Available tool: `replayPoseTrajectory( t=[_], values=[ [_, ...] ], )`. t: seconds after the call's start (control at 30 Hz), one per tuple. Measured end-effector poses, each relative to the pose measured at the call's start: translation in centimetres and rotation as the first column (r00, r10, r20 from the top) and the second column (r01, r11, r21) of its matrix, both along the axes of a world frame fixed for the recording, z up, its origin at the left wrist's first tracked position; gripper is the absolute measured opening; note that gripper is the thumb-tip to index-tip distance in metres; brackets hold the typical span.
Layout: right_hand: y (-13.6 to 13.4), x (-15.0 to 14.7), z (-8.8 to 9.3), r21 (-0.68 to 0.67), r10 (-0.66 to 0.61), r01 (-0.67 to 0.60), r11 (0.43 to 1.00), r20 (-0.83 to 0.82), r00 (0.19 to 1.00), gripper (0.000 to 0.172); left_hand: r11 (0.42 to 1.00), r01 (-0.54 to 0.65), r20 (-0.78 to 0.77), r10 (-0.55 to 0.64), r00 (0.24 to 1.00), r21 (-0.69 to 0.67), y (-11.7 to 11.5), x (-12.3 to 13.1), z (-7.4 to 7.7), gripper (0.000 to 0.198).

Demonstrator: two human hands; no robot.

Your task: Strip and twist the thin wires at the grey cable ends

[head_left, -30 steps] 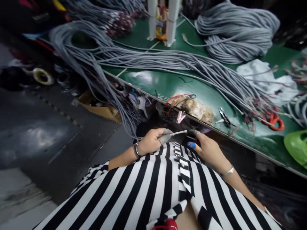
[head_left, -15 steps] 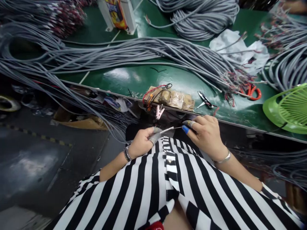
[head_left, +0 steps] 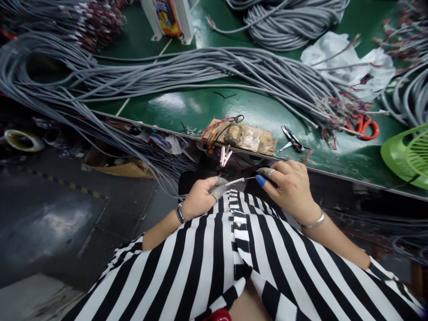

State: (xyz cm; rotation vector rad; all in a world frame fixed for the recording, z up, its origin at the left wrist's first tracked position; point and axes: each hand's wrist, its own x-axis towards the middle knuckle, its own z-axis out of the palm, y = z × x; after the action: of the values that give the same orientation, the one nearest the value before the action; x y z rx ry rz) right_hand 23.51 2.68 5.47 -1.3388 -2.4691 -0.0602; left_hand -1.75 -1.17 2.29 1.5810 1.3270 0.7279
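My left hand (head_left: 200, 196) pinches the end of a thin grey cable (head_left: 234, 181) between taped thumb and forefinger, just below the table edge and above my striped shirt. My right hand (head_left: 289, 185) is closed too, its taped fingertips and blue nail pinching the fine wire end sticking out of that same cable. Both hands sit close together, a short stretch of cable between them. A pink clip (head_left: 225, 156) hangs from the table edge right above them.
A green table (head_left: 200, 109) carries long bundles of grey cables (head_left: 187, 73), a grey coil (head_left: 294, 20), a taped block with red and black leads (head_left: 245, 136), small snips (head_left: 291, 138), orange scissors (head_left: 366, 127), white plastic (head_left: 347, 58) and a green fan (head_left: 408, 156). Dark floor lies at left.
The view swung right and down over the second, then steadied. My hands kept their pinch on the cable; the right hand closed in on the wire tip.
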Motion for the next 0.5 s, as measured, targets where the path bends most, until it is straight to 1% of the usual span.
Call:
replayPoseTrajectory(
  t=[0.17, 0.33, 0.43, 0.5],
  values=[
    [0.0, -0.1, -0.2, -0.011, 0.016, -0.016, 1.000, 0.024, 1.000, 0.029, 1.000, 0.005, -0.025, -0.005, 1.000, -0.003, -0.1, 0.1, 0.3, 0.022],
    [-0.1, -0.4, -0.4, -0.026, 0.042, -0.042, 0.999, 0.020, 0.999, 0.027, 0.999, 0.019, 0.005, -0.019, 1.000, -0.030, -0.2, 0.1, 0.2, 0.023],
    [-0.1, -0.6, -0.7, -0.126, 0.095, -0.103, 0.987, -0.065, 0.993, 0.025, 0.998, 0.030, 0.033, -0.028, 0.999, -0.056, -0.3, 0.2, 0.1, 0.024],
    [0.0, -0.8, -1.2, -0.250, 0.129, -0.177, 0.952, -0.195, 0.972, 0.024, 0.997, 0.046, 0.052, -0.043, 0.998, -0.062, -0.4, 0.3, 0.1, 0.025]
  ],
)
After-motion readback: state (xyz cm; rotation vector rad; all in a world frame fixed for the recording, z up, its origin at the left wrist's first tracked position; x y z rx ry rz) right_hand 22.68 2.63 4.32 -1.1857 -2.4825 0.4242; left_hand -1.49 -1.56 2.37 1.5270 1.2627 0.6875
